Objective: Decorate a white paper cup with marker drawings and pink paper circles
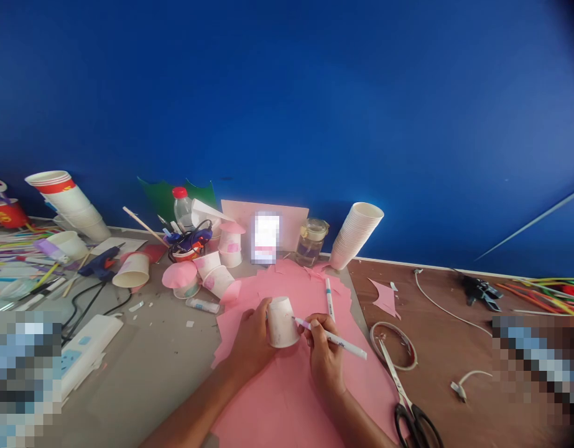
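My left hand [252, 333] grips a white paper cup [282, 322], which is tilted with its base up. My right hand [324, 353] holds a white marker pen [336, 339] like a writing tool, and its tip is on the cup's side. Both hands are above a large, ragged sheet of pink paper [287, 398]. A second white marker [330, 298] lies on that sheet just beyond my right hand. Black-handled scissors [407, 401] lie at the sheet's right edge, and a small glue stick [203, 305] lies at its far left edge.
Pink-topped paper cups [181, 280] stand beyond the sheet, near a glue gun [100, 262] and a power strip [88, 351]. A tall stack of white cups [354, 235] and a glass jar [311, 242] stand by the blue wall [287, 93]. Coloured straws [543, 292] lie far right.
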`<state>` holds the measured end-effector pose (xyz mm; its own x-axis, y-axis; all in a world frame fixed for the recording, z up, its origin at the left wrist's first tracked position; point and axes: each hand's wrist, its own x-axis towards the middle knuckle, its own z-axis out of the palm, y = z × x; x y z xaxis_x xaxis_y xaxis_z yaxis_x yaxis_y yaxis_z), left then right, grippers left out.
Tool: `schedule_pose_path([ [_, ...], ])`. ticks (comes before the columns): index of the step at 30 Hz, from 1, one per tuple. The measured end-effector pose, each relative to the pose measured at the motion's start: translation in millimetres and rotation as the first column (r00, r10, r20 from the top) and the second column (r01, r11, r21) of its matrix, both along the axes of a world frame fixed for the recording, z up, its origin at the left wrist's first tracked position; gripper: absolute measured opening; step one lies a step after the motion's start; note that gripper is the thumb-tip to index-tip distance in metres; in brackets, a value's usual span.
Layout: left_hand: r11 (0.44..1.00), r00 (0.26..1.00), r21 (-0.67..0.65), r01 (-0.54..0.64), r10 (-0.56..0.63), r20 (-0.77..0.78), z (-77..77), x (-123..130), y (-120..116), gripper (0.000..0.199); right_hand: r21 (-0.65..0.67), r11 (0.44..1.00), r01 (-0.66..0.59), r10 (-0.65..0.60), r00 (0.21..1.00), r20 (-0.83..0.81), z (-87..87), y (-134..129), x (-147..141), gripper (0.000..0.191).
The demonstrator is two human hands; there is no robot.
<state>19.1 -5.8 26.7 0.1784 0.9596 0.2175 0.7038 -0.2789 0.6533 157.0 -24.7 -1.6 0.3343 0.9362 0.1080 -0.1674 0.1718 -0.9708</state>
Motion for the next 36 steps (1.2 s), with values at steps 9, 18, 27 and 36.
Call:
schedule_pose_path([
  [9, 1.000, 0.999, -0.021, 0.001, 0.000, 0.045, 1.8, 0.9, 0.0, 0.053, -0.005, 1.000, 0.013, -0.014, 0.998, -0.061, 3.4, 2.4, -0.3, 0.019],
  [18, 1.000, 0.996, -0.029, 0.008, -0.005, 0.084, 0.6, 0.0, 0.7, 0.057, -0.043, 0.999, 0.029, -0.037, 0.982, -0.188, 4.6, 6.2, 1.2, 0.019],
  [27, 0.998, 0.993, -0.057, 0.030, -0.023, 0.115, -6.0, -4.1, 1.8, 0.054, -0.057, 0.998, -0.011, -0.001, 0.976, -0.216, 1.7, 7.8, 2.3, 0.017],
  [36, 0.995, 0.996, -0.094, 0.038, -0.030, 0.085, -10.9, -5.8, 3.5, 0.057, -0.071, 0.997, -0.043, 0.022, 0.959, -0.281, 4.9, 8.0, 1.0, 0.017],
])
